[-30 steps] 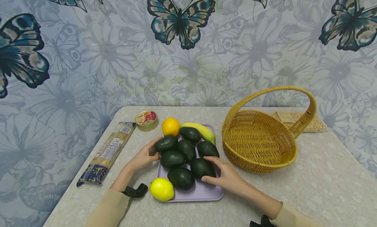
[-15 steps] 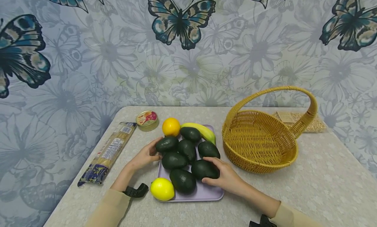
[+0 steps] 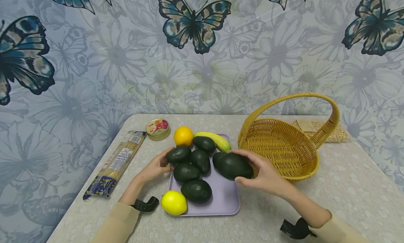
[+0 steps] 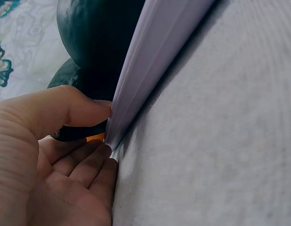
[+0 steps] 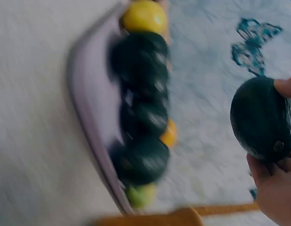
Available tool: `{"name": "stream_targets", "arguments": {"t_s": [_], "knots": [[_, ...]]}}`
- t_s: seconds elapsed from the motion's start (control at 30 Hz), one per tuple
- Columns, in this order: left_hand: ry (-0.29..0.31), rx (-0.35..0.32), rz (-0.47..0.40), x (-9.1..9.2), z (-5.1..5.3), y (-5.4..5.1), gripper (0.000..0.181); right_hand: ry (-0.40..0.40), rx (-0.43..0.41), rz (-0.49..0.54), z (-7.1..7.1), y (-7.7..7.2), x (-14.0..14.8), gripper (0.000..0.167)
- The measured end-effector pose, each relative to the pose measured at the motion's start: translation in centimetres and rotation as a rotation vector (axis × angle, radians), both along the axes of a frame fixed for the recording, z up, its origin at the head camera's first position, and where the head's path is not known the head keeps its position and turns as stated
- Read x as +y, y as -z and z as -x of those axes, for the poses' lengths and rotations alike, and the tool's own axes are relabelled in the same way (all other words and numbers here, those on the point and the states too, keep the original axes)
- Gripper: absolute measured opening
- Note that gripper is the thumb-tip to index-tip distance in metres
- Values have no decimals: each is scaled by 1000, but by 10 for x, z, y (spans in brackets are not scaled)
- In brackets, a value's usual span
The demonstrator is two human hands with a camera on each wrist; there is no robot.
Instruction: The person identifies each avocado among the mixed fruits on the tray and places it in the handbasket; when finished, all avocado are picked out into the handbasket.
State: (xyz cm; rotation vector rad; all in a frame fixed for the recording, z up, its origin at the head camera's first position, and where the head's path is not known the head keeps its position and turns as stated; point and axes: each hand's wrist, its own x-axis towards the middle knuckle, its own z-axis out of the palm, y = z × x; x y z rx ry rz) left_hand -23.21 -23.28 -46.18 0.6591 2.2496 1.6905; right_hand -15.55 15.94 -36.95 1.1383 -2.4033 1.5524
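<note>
On the table [image 3: 344,190], a wicker basket [image 3: 277,144] is placed at the right, and just beside it a lilac tray [image 3: 224,197] is laid. At the left edge of the tray, the left hand [image 3: 153,169] is seen relaxed, its thumb touching the rim. In the right hand [image 3: 268,178], one avocado [image 3: 235,167] is gripped between thumb and fingers, near the basket (in the head view, another avocado is partly covered by it). On the tray, other avocados [image 3: 200,161] are gathered; beside them, an orange [image 3: 183,136] and a lemon [image 3: 174,202] are seen.
</note>
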Motion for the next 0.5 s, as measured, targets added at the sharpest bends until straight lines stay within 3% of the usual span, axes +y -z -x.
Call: {"name": "stream_targets", "arguments": {"t_s": [0.23, 0.5], "knots": [[-7, -1, 13, 0, -1, -2, 79, -14, 45, 9, 11, -22, 40, 68], [-14, -6, 12, 1, -2, -2, 79, 115, 0, -24, 29, -19, 80, 67]]}}
